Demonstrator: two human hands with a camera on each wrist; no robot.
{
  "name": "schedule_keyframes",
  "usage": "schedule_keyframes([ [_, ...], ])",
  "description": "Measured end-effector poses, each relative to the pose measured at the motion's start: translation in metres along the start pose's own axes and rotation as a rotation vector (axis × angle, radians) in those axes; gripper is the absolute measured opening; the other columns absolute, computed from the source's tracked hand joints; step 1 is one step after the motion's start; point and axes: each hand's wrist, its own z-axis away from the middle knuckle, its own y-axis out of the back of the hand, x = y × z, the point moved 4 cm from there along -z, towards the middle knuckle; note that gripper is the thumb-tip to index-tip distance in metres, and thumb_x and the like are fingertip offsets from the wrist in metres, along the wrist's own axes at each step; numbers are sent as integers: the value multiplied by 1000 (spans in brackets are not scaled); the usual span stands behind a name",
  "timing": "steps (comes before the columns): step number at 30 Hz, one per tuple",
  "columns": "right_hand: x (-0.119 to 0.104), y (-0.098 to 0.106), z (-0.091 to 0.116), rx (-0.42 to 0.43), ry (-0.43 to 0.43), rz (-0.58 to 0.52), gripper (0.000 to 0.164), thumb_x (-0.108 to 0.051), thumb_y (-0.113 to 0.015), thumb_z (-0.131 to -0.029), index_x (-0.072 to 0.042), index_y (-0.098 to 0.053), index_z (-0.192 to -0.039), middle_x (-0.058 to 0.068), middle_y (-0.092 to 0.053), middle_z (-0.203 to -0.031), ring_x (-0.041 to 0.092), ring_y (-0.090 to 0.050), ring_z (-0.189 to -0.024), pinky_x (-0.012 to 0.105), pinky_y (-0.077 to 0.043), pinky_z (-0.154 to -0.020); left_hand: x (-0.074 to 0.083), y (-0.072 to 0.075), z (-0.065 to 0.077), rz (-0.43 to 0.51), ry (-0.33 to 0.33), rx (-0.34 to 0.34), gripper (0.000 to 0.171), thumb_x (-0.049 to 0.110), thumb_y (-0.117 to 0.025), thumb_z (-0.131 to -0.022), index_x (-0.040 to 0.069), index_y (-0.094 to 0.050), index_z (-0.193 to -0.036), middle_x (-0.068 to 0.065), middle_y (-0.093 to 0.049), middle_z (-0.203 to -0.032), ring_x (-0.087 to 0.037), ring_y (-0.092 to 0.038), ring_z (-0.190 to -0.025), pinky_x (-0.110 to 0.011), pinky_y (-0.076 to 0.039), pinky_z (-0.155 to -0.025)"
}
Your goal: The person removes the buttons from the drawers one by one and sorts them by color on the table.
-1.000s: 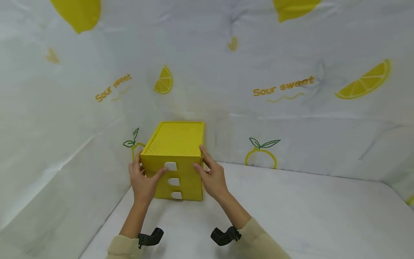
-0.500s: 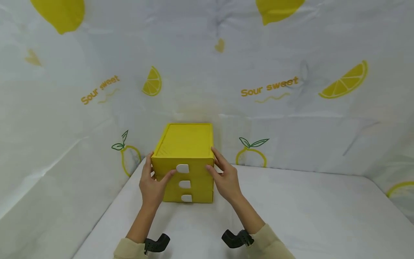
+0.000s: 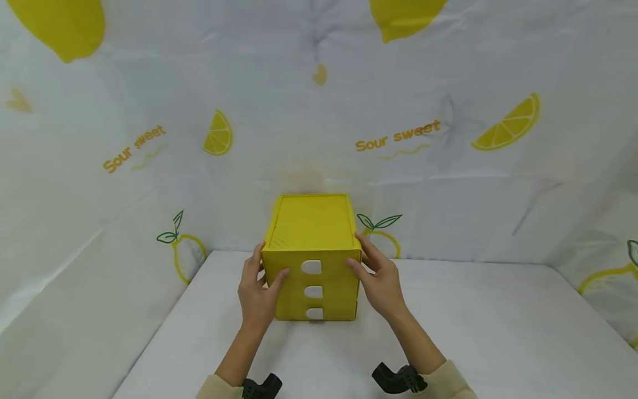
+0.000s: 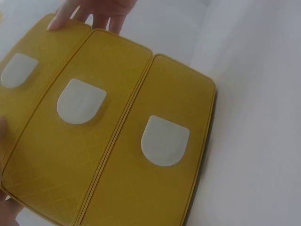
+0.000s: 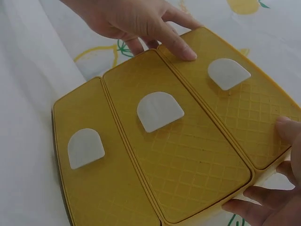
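A yellow drawer box (image 3: 313, 223) with three stacked drawers and white rounded tabs stands on the white table, front facing me. My left hand (image 3: 260, 296) grips its left side, thumb on the front left of the upper white tab (image 3: 311, 267) and fingers along the side. On the opposite side my right hand (image 3: 382, 284) holds it likewise, thumb near the front's upper right corner. The drawer fronts (image 4: 113, 61) are all pushed in, and their quilted pattern shows in both wrist views. Most fingers are hidden behind the box's sides.
A white sheet (image 3: 279, 72) printed with lemons and lettering hangs behind and left of the white table (image 3: 478, 327). The box's far end is close to that backdrop. Black wrist cameras (image 3: 399, 379) sit at both sleeve cuffs.
Both hands have shifted the drawer box to the right along the backdrop, away from the left corner, and its front has turned squarer to me. The head view has swung slightly right.
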Motion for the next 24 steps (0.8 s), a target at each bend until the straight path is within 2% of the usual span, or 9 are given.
schedule_keyframes([
  [7,7,35,7,20,-2,53,60,-11,-64,-99,-17,-43,-155,11,-46,-158,39,-56,-133,20,-55,-93,12,-31,8,69,-41,-21,77,11,-83,-82,16,-49,-150,-15,-60,-119,-22,-63,-105,-42,-62,-82],
  [10,8,50,10,38,-1,76,61,-12,-64,-99,-19,-42,-155,10,-46,-158,16,-61,-130,15,-54,-91,18,-44,9,89,-42,-34,75,12,-83,-83,16,-49,-150,-14,-60,-117,-23,-65,-105,-40,-62,-82],
  [14,13,69,14,60,-2,95,62,-12,-64,-99,-21,-41,-155,11,-47,-157,-14,-57,-116,13,-54,-88,26,-59,13,105,-53,-48,73,13,-82,-84,16,-50,-150,-13,-60,-117,-24,-65,-103,-38,-63,-82],
  [24,22,109,15,79,10,111,60,-10,-60,-101,-20,-39,-156,23,-49,-152,-12,-61,-112,14,-57,-84,40,-95,19,135,-112,-103,70,15,-78,-88,16,-48,-151,-14,-60,-126,-29,-66,-111,-40,-62,-85],
])
